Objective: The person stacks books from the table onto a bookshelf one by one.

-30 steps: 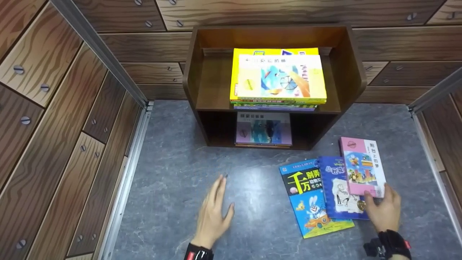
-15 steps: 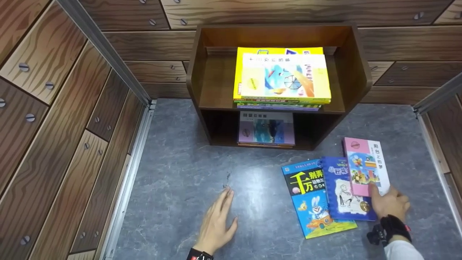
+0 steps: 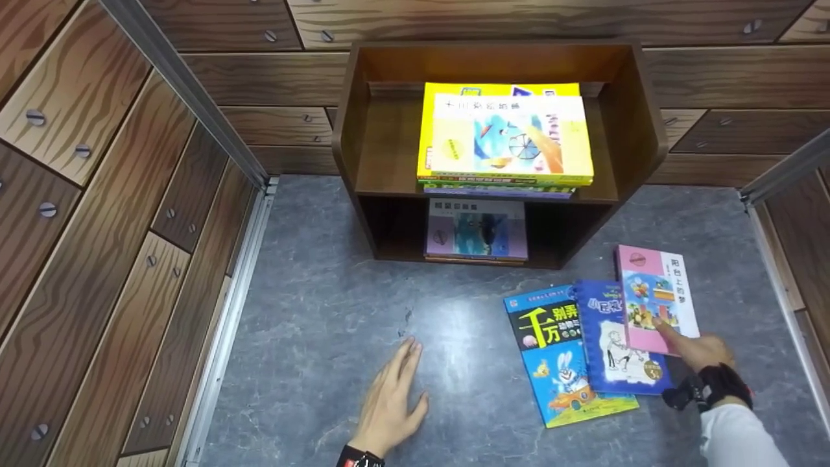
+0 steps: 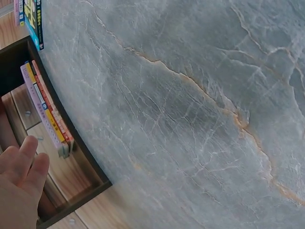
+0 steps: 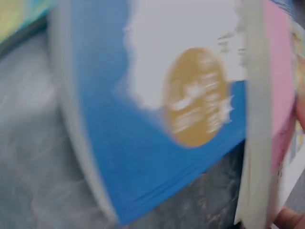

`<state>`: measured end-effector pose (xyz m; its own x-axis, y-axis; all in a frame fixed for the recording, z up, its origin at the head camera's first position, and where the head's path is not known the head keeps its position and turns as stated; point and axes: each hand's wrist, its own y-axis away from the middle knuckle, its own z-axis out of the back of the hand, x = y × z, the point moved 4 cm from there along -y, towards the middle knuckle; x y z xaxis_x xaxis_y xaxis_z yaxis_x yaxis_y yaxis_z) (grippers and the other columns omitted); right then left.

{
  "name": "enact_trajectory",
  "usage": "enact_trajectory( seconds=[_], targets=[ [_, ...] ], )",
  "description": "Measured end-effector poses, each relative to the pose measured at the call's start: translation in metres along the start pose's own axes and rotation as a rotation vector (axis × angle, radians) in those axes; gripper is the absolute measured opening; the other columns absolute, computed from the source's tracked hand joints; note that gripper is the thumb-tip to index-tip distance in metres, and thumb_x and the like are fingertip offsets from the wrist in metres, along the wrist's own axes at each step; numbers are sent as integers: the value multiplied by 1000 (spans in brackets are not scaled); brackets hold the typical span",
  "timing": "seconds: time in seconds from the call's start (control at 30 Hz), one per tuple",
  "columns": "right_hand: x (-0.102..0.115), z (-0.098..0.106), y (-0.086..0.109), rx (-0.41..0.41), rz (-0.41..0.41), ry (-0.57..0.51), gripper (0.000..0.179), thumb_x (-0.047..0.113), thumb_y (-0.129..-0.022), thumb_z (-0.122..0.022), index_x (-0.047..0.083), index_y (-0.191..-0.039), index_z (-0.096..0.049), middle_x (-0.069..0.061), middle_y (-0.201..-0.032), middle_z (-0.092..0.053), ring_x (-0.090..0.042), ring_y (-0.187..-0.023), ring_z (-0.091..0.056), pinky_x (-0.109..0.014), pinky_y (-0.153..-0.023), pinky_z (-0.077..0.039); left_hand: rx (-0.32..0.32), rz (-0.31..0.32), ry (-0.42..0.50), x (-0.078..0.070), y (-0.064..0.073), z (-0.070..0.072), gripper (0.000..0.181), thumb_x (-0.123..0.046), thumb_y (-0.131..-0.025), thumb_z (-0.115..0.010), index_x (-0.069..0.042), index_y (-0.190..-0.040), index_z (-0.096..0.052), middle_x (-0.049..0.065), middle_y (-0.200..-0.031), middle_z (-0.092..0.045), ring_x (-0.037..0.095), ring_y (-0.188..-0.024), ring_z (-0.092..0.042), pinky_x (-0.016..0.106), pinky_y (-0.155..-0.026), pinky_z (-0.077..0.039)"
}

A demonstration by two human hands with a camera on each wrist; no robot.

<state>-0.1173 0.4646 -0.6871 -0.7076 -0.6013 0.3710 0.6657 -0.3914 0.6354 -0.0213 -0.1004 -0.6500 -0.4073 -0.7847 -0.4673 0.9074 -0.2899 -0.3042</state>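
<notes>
My right hand (image 3: 703,353) grips the lower right corner of a pink-and-white book (image 3: 639,288), its thumb lying on the cover. Fingers curl at the book's edge and are partly hidden. Beneath the pink book is a blue book (image 3: 622,353) with a drawn figure, overlapping a blue, black and yellow book (image 3: 551,373) with a rabbit. The right wrist view is blurred and shows the blue book's corner beside the pink book's (image 5: 279,81) page edge. My left hand (image 3: 388,402), fingers straight and thumb apart, is over the grey floor and holds nothing.
A dark brown two-tier bookshelf (image 3: 635,123) stands against the back wall. A stack of books (image 3: 506,139) lies on its upper shelf, topped by a yellow-white one. More books (image 3: 476,230) lie in the lower compartment. Wood-patterned walls (image 3: 97,259) border the grey floor (image 3: 311,292).
The right hand has shifted its hold, its thumb now farther up onto the pink book's cover, and more sleeve shows. The left hand has drawn slightly back. The books have barely moved.
</notes>
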Motion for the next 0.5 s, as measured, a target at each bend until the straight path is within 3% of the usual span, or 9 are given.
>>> enact_trajectory(
  seconds=[0.1, 0.23, 0.4, 0.5],
  targets=[
    [0, 1, -1, 34, -18, -77, 128, 84, -86, -53, -26, -147, -27, -49, -147, -33, -58, -126, -46, -67, -109, -40, 1, 10, 9, 0, 0, 1, 90, -21, -83, -83, -5, -159, -39, 19, -160, -42, 33, -139, -52, 50, -108, -51],
    [3, 3, -1, 2, -33, -153, 124, 80, -84, -62, -26, -142, -36, -46, -141, -42, -50, -117, -53, -61, -102, -47, -1, 13, 16, -1, 0, 1, 88, -22, -84, -83, -4, -158, -40, 19, -161, -41, 33, -137, -54, 50, -106, -52],
    [7, 3, -3, -47, -18, -183, 121, 74, -84, -69, -30, -138, -38, -46, -139, -44, -47, -113, -56, -54, -101, -50, -14, 12, 7, 0, 1, 1, 87, -24, -83, -82, -4, -158, -41, 17, -161, -41, 33, -137, -54, 49, -104, -53],
    [7, 2, -5, -31, -16, -203, 118, 71, -86, -69, -29, -139, -38, -46, -140, -44, -48, -114, -57, -51, -96, -53, -22, 11, 7, 1, 1, 2, 88, -24, -83, -82, -5, -158, -41, 18, -161, -41, 33, -138, -53, 49, -104, -53]
  ],
)
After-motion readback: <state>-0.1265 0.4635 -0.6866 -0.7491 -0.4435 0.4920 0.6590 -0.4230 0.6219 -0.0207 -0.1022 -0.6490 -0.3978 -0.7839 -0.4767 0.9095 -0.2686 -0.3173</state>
